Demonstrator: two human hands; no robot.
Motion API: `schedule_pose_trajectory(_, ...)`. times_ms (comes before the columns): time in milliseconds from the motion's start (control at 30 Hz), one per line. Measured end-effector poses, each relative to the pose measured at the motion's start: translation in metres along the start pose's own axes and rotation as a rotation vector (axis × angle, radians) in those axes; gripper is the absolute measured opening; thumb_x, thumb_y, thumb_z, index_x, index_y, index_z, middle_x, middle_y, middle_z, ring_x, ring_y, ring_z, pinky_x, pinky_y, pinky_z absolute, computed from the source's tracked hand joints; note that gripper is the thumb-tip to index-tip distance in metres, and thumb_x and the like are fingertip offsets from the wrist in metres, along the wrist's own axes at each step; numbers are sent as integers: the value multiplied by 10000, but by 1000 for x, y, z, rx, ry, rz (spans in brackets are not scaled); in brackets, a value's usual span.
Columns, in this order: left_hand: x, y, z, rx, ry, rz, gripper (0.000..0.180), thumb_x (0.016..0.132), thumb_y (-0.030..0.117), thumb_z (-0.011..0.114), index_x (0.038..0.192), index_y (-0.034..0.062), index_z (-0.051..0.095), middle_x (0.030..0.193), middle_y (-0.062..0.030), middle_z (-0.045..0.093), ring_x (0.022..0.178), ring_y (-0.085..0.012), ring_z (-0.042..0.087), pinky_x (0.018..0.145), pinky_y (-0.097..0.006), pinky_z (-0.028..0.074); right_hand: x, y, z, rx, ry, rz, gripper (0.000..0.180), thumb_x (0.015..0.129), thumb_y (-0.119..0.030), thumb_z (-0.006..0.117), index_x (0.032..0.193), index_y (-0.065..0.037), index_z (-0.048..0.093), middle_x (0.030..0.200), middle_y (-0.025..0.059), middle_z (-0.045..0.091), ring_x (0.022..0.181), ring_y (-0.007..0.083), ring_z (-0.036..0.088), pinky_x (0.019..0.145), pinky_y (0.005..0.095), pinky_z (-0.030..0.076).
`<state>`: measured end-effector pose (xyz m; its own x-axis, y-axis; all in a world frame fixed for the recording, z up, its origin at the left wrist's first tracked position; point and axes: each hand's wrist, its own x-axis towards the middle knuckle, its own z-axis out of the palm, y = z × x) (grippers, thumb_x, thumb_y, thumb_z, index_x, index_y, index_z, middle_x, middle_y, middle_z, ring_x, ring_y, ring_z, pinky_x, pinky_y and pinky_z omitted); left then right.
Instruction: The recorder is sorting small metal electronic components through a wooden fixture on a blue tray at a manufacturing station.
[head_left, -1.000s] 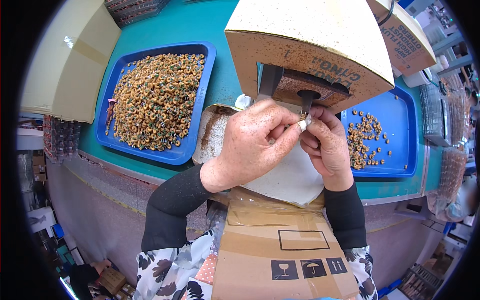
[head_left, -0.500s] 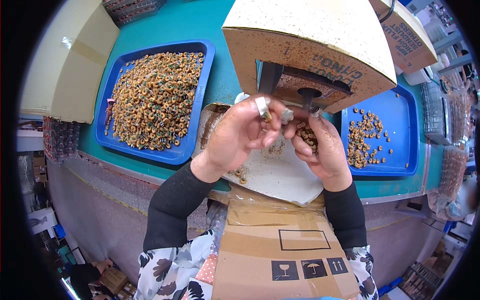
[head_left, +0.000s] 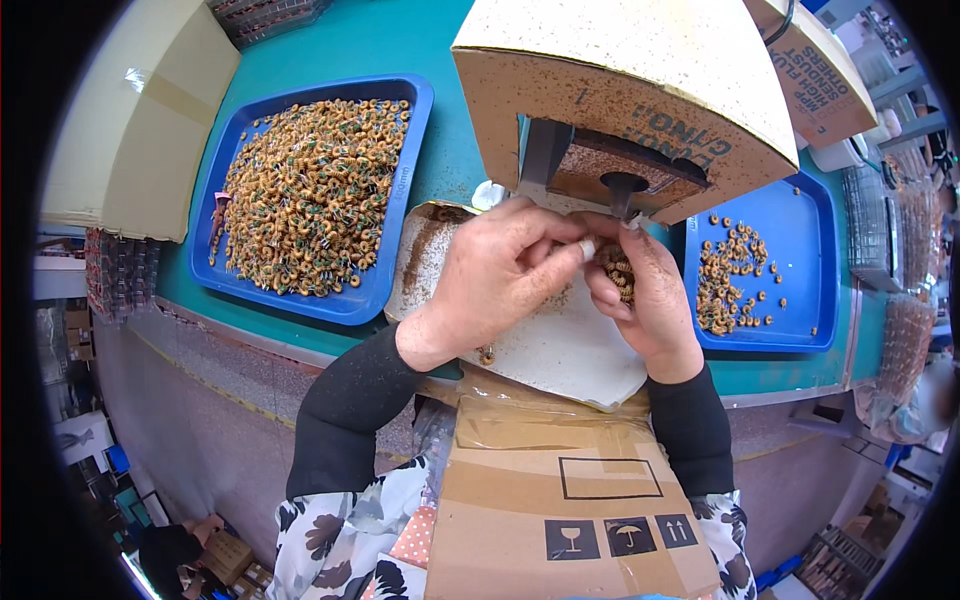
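Note:
My right hand (head_left: 658,305) is closed around several small copper-coloured ring coils (head_left: 618,272). Its thumb and forefinger press together just below a dark spout-like tip (head_left: 622,192), and what they pinch is too small to make out. Against those fingertips rests my left hand (head_left: 480,275), back upward, thumb and fingers drawn together. Whatever the left fingers hold is hidden. White tape wraps some of the fingertips. The dark tip juts from the opening of a speckled cardboard box (head_left: 620,65). Beneath both hands lies a pale, dusty tray (head_left: 560,355) with a stray coil (head_left: 487,355) on it.
On the left, a blue tray (head_left: 420,135) is heaped with ring coils (head_left: 310,200). A second blue tray (head_left: 805,235) at the right holds fewer coils (head_left: 722,285). A taped carton (head_left: 560,450) stands close before me. Another large carton (head_left: 140,110) stands far left.
My left hand has turned its back upward, and its thumb has moved right to meet the right fingertips. The right hand has stayed nearly in place with its coils.

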<state>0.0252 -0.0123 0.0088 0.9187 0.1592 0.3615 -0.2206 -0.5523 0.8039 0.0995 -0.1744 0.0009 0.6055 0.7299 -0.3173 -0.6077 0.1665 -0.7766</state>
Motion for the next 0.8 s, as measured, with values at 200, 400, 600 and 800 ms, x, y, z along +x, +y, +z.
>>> schedule_pose_trajectory(200, -3, -4, 0, 183, 70, 265, 161, 740, 95, 735, 887, 73, 674, 703, -58, 561, 565, -212, 576, 493, -317, 460, 2, 2, -11, 95, 94, -9, 182, 915, -113, 588, 1063, -11, 562, 746, -2, 525, 517, 29, 337, 418, 168, 234)
schedule_pose_trajectory(400, 0, -4, -4, -11, -90, -91, 166, 747, 139, 745, 863, 42, 678, 693, -60, 557, 560, -171, 545, 513, -288, 444, -1, 1, -11, -20, 93, -79, 176, 885, -70, 617, 1042, 4, 593, 792, -3, 550, 545, 16, 358, 439, 170, 246)
schedule_pose_trajectory(600, -1, -4, -3, -125, -63, -83, 161, 764, 153, 737, 855, 34, 677, 694, -54, 551, 573, -149, 527, 527, -280, 435, -1, -2, -10, -84, 62, -100, 209, 875, -62, 622, 1073, 4, 619, 835, -1, 578, 541, 13, 364, 448, 161, 259)
schedule_pose_trajectory(800, -2, -3, -2, -77, -45, -16, 153, 768, 124, 728, 877, 33, 671, 677, -53, 536, 553, -139, 518, 508, -282, 424, -2, -3, -11, -58, -1, -97, 217, 874, -46, 607, 1086, 2, 611, 847, 0, 574, 529, 14, 357, 439, 161, 253)
